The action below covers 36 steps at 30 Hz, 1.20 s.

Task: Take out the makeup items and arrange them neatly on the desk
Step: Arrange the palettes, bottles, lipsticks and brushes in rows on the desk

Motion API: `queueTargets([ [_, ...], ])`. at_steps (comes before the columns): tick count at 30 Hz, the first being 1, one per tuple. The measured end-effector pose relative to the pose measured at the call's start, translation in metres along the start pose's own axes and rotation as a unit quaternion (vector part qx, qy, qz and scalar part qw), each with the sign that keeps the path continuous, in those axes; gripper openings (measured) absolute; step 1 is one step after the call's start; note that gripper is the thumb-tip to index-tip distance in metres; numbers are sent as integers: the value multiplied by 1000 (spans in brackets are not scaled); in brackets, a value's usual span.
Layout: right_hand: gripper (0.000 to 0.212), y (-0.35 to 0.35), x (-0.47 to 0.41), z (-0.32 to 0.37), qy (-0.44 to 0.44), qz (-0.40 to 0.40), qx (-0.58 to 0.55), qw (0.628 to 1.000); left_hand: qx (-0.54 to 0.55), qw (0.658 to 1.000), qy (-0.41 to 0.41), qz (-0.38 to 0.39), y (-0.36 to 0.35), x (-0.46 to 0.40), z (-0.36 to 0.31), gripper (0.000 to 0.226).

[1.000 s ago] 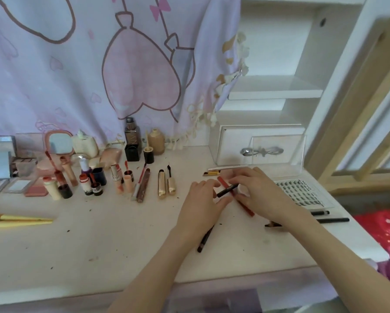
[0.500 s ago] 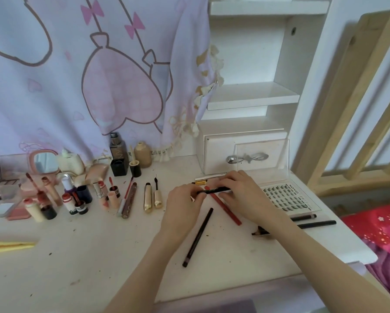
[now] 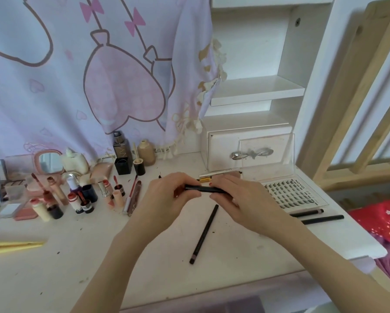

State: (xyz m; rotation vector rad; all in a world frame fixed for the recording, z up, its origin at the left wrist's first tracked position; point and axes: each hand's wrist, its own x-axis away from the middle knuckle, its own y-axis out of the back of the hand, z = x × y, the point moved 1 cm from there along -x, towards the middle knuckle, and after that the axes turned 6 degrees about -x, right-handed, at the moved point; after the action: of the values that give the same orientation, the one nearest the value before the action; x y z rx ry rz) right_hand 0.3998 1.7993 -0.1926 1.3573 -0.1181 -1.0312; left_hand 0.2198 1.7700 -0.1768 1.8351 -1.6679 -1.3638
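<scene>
- Makeup items (image 3: 76, 195) crowded upright along the left rear of the tabletop (image 3: 54, 267).
- Left hand (image 3: 164, 199) pinching one end of a black pencil (image 3: 204, 189), held level above the tabletop.
- Second black pencil (image 3: 204, 233) lying loose below, slanted.
- Right hand (image 3: 246, 199) gripping the other end.
- Lash tray (image 3: 291, 193) flat at right, beside two dark pencils (image 3: 314, 216).
</scene>
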Motion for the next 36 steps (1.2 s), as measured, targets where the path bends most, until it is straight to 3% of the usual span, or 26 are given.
queueTargets([
  [8, 45, 2, 28, -5, -25, 11, 7, 1000, 49, 998, 13, 47, -20, 14, -9, 13],
  [12, 24, 5, 34, -15, -58, 38, -56, 996, 53, 997, 13, 50, -28, 15, -14, 11],
  [17, 16, 17, 53, -27, -158, 22, -161, 974, 40, 998, 18, 47, -39, 14, -16, 9],
  [21, 31, 27, 75, -38, -246, 3, -250, 936, 26, 997, 30, 69, -53, 11, -22, 12],
  [26, 10, 38, 97, -52, -341, -164, -391, 839, 47, 996, 69, 17, -62, 10, -27, 11],
  [28, 10, 37, 101, -51, -363, -189, -418, 811, 86, 991, 103, -26, -66, 11, -31, 11],
  [32, 21, 25, 94, -28, -348, -133, -457, 808, 166, 977, 133, -34, -80, 15, -53, 9],
  [36, 34, 19, 80, -14, -358, -191, -484, 775, 196, 974, 112, -24, -89, 20, -73, 9],
])
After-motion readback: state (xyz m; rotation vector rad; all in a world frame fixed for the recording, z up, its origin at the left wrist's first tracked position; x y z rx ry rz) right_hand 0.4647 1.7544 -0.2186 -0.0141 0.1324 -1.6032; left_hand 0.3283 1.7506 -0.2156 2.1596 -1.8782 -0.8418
